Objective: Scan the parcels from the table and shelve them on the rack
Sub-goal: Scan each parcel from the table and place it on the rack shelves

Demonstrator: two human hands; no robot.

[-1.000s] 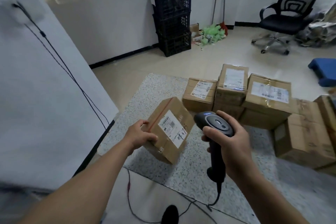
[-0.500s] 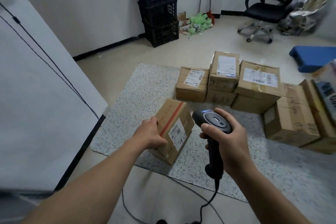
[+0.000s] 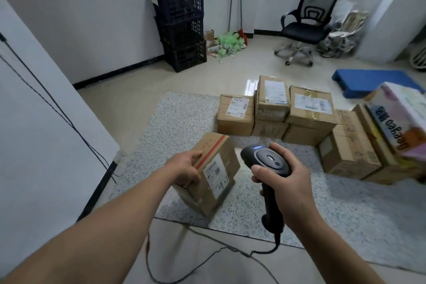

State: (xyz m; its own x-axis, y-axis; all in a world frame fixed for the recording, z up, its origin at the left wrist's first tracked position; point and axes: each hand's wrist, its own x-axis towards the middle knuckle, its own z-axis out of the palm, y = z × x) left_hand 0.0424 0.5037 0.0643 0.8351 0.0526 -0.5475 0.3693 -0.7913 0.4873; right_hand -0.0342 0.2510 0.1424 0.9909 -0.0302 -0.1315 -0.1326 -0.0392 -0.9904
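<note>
1. The left hand [image 3: 184, 169] has its grip clamped on a tilted parcel [image 3: 217, 168] over the speckled surface [image 3: 179, 117], near its front edge.
2. The right hand [image 3: 288, 182] has its grip wrapped round a scanner [image 3: 265, 160], just beside that parcel.
3. Stacked parcels [image 3: 309, 110] stand behind.

Both forearms extended forward; left hand [image 3: 184, 169] grips brown cardboard parcel [image 3: 219, 174], right hand [image 3: 290, 184] wrapped round black handheld scanner [image 3: 267, 161].

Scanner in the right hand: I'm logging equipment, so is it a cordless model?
No: a black cable leaves the bottom of the handle of the scanner, which the right hand grips, and trails away below it.
</note>
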